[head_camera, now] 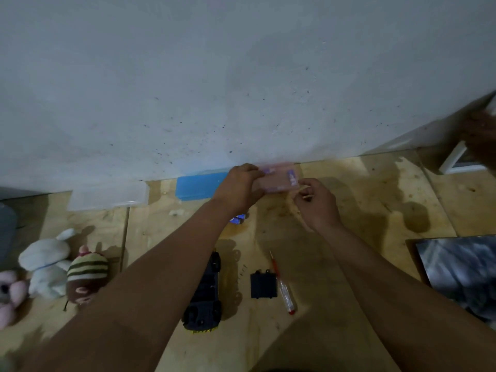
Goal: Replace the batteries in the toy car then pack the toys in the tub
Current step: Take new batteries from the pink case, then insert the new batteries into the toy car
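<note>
Head view: both hands raised at frame centre, near the wall, over a plywood floor.
Step in hand: judged as opening the new battery pack; the car has not yet been refitted.
Left hand: grip clamped on the left end of the battery pack, a pinkish, blurred card.
Right hand: fingers curled at the pack's right edge; whether they pinch the pack or a torn strip cannot be told.
Car: lower centre, on the floor, underside up, apart from both hands.
Cover: black battery cover just right of the car, off.
Screwdriver: beside the cover, on its right.
Loose cells: small blue items below the left wrist, partly hidden.
Plush toys: lower left, unpacked.
Tub: clear, at the wall, left of centre; blue lid beside it.
Next move: likely free the cells from the pack, then seat them in the car with correct polarity.
</note>
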